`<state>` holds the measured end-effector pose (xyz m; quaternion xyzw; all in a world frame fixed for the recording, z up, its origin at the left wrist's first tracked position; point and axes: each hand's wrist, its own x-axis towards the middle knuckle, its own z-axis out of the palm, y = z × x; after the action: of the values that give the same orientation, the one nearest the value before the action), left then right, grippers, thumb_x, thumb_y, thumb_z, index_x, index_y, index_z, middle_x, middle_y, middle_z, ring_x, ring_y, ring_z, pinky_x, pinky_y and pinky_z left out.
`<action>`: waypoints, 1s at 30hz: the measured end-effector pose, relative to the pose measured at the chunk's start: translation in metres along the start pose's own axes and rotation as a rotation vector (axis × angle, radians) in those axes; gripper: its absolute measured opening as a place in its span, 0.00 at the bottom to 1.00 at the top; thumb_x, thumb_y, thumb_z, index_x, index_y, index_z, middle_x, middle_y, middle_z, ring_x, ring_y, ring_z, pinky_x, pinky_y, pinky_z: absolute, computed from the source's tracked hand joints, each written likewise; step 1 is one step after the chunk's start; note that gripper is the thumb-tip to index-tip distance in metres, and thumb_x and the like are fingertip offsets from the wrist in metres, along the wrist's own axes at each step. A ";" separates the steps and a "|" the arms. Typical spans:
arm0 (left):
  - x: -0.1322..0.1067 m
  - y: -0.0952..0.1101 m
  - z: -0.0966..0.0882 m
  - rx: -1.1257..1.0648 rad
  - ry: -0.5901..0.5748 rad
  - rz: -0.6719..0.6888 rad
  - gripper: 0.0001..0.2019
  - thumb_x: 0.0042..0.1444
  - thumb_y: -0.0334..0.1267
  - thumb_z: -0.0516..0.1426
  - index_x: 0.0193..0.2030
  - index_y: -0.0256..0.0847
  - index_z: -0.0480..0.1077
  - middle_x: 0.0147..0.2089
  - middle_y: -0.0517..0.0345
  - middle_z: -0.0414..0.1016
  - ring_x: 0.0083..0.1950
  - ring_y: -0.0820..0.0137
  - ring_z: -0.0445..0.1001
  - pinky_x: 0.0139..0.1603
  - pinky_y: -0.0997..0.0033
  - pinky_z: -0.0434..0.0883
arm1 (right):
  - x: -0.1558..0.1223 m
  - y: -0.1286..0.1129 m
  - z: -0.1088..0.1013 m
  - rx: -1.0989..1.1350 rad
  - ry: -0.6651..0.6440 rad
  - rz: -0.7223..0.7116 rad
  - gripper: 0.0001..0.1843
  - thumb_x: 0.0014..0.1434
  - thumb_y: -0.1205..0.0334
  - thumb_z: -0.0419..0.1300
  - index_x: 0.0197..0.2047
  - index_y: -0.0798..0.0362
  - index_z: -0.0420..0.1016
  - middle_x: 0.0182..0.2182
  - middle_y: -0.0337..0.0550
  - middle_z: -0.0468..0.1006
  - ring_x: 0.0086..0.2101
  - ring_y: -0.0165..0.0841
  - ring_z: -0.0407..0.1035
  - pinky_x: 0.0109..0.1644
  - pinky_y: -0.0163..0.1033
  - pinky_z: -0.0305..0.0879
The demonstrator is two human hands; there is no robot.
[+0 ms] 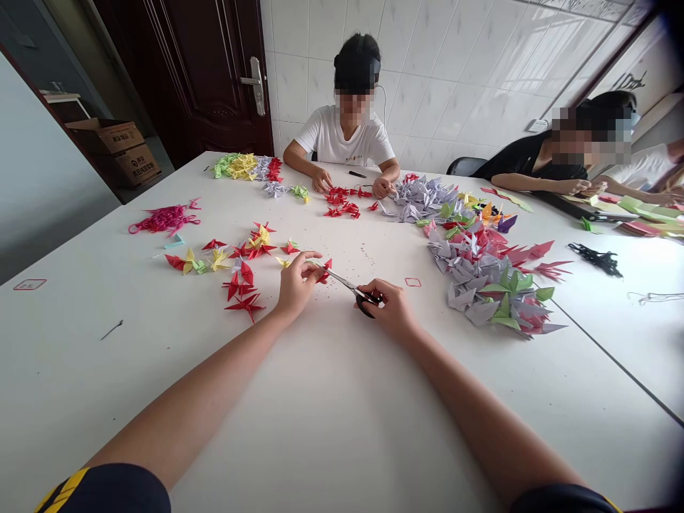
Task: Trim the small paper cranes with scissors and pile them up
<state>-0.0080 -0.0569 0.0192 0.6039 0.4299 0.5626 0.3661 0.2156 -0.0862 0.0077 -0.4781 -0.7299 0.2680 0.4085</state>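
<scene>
My left hand (296, 285) pinches a small red folded paper piece (323, 271) over the white table (331, 399). My right hand (389, 308) is closed on the black handles of a pair of scissors (353, 288), whose blades point left and reach the red piece. Just left of my left hand lie several red and yellow folded paper cranes (240, 274).
A large heap of grey, red and green folded papers (489, 274) lies to the right. Across the table a person in a white shirt (347, 135) handles red pieces (342, 201). Another person (539, 167) sits at the far right. Pink loops (164, 219) and a black bundle (596, 258) also lie there.
</scene>
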 end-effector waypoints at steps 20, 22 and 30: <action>0.000 0.001 0.002 -0.066 -0.043 -0.038 0.19 0.54 0.48 0.63 0.47 0.40 0.68 0.31 0.57 0.77 0.32 0.67 0.80 0.38 0.70 0.75 | 0.000 -0.004 0.004 0.026 -0.007 0.011 0.05 0.48 0.64 0.61 0.33 0.50 0.73 0.25 0.38 0.76 0.25 0.30 0.57 0.30 0.36 0.55; 0.000 0.001 0.001 -0.067 -0.040 -0.040 0.19 0.54 0.48 0.63 0.47 0.39 0.69 0.31 0.57 0.77 0.32 0.67 0.80 0.38 0.70 0.75 | 0.000 -0.004 0.005 0.035 -0.015 0.014 0.05 0.49 0.63 0.61 0.33 0.50 0.72 0.25 0.38 0.75 0.25 0.30 0.58 0.30 0.36 0.55; -0.001 -0.001 0.001 -0.045 -0.052 -0.024 0.16 0.55 0.43 0.62 0.49 0.39 0.70 0.30 0.58 0.78 0.33 0.68 0.80 0.40 0.70 0.75 | -0.001 -0.006 0.006 0.041 -0.014 0.006 0.06 0.49 0.62 0.63 0.32 0.50 0.71 0.24 0.35 0.70 0.25 0.29 0.56 0.29 0.35 0.54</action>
<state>-0.0070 -0.0569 0.0177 0.6047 0.4147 0.5517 0.3976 0.2080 -0.0899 0.0092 -0.4701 -0.7256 0.2874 0.4122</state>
